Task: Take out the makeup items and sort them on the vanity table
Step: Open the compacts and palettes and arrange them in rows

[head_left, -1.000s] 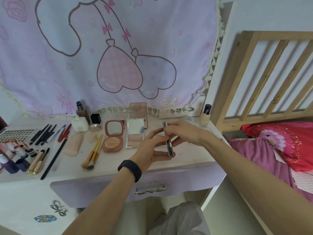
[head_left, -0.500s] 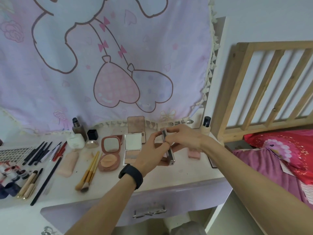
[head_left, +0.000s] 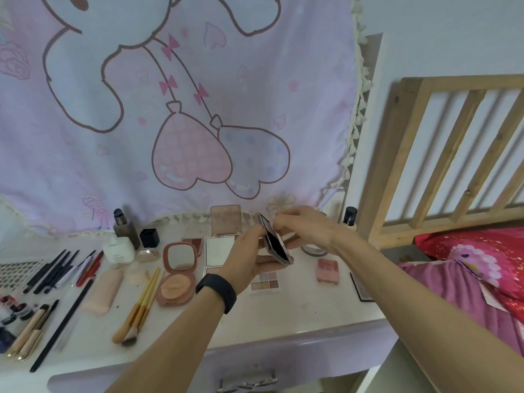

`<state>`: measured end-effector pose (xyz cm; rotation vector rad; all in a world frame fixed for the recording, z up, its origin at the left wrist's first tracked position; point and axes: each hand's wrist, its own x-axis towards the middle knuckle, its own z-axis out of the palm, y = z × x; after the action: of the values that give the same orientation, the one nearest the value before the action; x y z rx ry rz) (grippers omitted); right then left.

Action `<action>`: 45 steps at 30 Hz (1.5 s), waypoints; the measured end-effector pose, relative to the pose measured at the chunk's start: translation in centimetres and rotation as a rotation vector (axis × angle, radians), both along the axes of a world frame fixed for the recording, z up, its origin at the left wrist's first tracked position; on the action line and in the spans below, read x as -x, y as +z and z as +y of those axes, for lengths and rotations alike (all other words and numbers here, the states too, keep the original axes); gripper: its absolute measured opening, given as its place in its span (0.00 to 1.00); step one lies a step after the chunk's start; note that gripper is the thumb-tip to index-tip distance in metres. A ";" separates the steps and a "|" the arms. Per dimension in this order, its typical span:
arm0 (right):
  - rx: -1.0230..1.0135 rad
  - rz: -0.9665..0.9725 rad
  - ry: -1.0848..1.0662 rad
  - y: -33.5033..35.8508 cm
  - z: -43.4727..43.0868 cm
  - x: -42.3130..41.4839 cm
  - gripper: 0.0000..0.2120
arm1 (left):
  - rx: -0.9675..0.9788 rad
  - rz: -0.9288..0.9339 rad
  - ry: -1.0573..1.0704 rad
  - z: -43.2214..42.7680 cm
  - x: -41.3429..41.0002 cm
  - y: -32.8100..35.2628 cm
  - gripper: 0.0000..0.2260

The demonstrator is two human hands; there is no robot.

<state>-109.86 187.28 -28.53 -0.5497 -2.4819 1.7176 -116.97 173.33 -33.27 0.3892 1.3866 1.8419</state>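
Above the middle of the vanity table (head_left: 283, 313) both hands hold a flat hinged palette (head_left: 273, 242), tilted and partly opened, dark face showing. My left hand (head_left: 249, 256), with a black wristband, grips its lower part from beneath. My right hand (head_left: 300, 225) pinches its upper edge. Laid out on the table are an open round pink compact (head_left: 177, 272), an open square white compact (head_left: 219, 251), a small eyeshadow palette (head_left: 265, 282), a pink blush case (head_left: 328, 270), brushes with yellow handles (head_left: 140, 307), black pencils (head_left: 54, 272) and a peach tube (head_left: 103, 290).
Bottles (head_left: 124, 236) and a black cap (head_left: 149, 238) stand at the back by the hanging pink cloth (head_left: 175, 109). A dark flat case (head_left: 360, 287) lies at the table's right edge. A wooden bed frame (head_left: 442, 154) and pink bedding (head_left: 476, 279) are to the right. A drawer handle (head_left: 246, 382) sits below.
The palette has been lifted higher and tipped from edge-on upright to a slant, its lid parting. The camera tilted up, bringing the small eyeshadow palette and blush case into view.
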 end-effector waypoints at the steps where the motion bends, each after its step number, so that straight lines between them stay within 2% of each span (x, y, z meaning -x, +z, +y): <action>1: -0.028 0.015 -0.033 -0.4 0.0 0.2 0.12 | -0.048 -0.073 0.015 0.2 0.1 0.0 0.14; 4: -0.195 0.012 -0.065 -1.7 -0.2 0.8 0.20 | -0.152 -0.200 0.066 0.7 0.2 -0.3 0.15; 8: -0.229 0.043 -0.111 -2.3 -0.3 0.3 0.14 | -0.161 -0.254 0.112 1.3 0.4 -1.2 0.16; 10: -0.249 0.071 -0.186 -2.8 0.2 0.3 0.17 | -0.167 -0.297 0.144 1.5 0.5 -1.7 0.15; 11: -0.220 0.095 -0.224 -2.9 0.4 0.3 0.21 | -0.176 -0.326 0.162 1.5 0.6 -2.0 0.16; 13: -0.022 0.141 -0.277 -2.9 0.8 0.1 0.29 | -0.198 -0.376 0.184 1.5 0.7 -2.4 0.16; 14: 0.070 0.143 -0.286 -3.1 1.1 0.1 0.26 | -0.206 -0.394 0.192 1.5 0.6 -2.5 0.16; 16: 0.174 0.144 -0.277 -3.1 1.3 -0.3 0.15 | -0.210 -0.419 0.209 1.6 0.6 -2.5 0.15; 17: 0.198 0.138 -0.276 -3.2 1.4 -0.4 0.13 | -0.208 -0.429 0.217 1.6 0.5 -2.5 0.15; 20: 0.303 0.155 -0.268 -3.7 1.7 -0.5 0.14 | -0.198 -0.443 0.234 1.6 0.4 -2.5 0.15; 25: 0.467 0.163 -0.376 -4.2 2.1 -0.3 0.11 | -0.198 -0.410 0.253 1.5 0.2 -2.5 0.14; 28: 0.537 0.175 -0.396 -4.3 1.7 -0.4 0.14 | -0.193 -0.412 0.289 1.9 0.1 -2.6 0.14; 35: 0.330 0.096 -0.351 -6.2 1.5 -1.1 0.07 | -0.191 -0.402 0.336 3.0 0.4 -3.2 0.14; 38: 0.310 0.124 -0.351 -6.9 1.6 -1.4 0.10 | -0.173 -0.370 0.330 3.0 0.2 -3.5 0.13; 45: 0.284 0.140 -0.458 -8.3 2.3 -0.5 0.10 | 0.019 -0.192 0.202 2.8 0.2 -4.0 0.12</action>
<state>-109.38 189.56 -36.81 -0.9018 -1.8401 1.8394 -117.17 176.17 -37.31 0.0603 1.3495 1.9691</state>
